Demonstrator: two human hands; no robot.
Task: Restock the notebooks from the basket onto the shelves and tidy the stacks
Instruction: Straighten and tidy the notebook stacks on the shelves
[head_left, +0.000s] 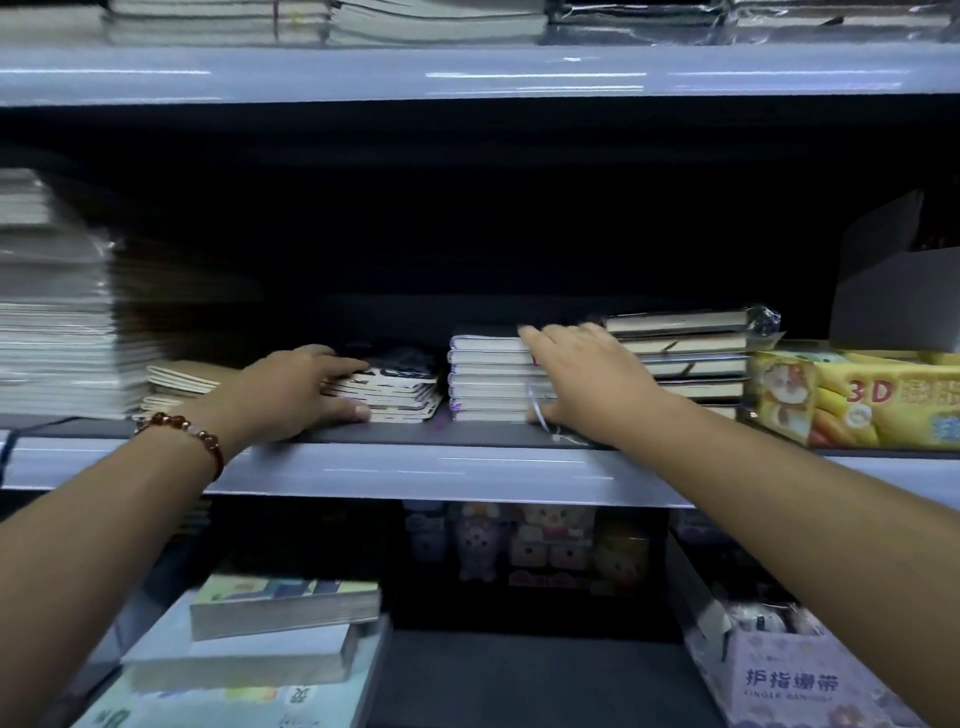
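Gripping, left: my left hand (298, 389) clamps the near end of a short stack of black-and-white notebooks (395, 392), fingers curled over the top cover, thumb pressed along the shelf at the bottom copy. A red bead bracelet (182, 431) sits on that wrist.

Gripping, right: my right hand (582, 379) brackets the right end of the purple-edged notebook stack (485, 376), fingers spread across the top book, thumb low by the bottom one. A thin loop of white string (540, 415) lies by the thumb.

Item, black-and-white notebooks: several thin copies, rounded corners, pale page edges, dark patterned cover on top; stack slightly fanned. Location: middle shelf (467, 467), front, left of centre.

Item, purple-edged notebooks: about seven thicker copies, cream page blocks, purple trim at the spine corners; edges squarely aligned. Location: same shelf, just beside the first stack, a narrow gap between them.

Adjoining, right: a taller stack of wrapped dark notebooks (685, 358) with elastic bands, partly behind my right hand; beyond it a yellow 3D-labelled pack (852, 395).

Adjoining, left: curled tan booklets (179, 382), then a tall pile of white wrapped books (57, 322).

Lower shelf: thick pads (280, 608) at left, plush-pattern items (524, 545) at centre back, blurred; a finger-bandage box (795, 680) at right.
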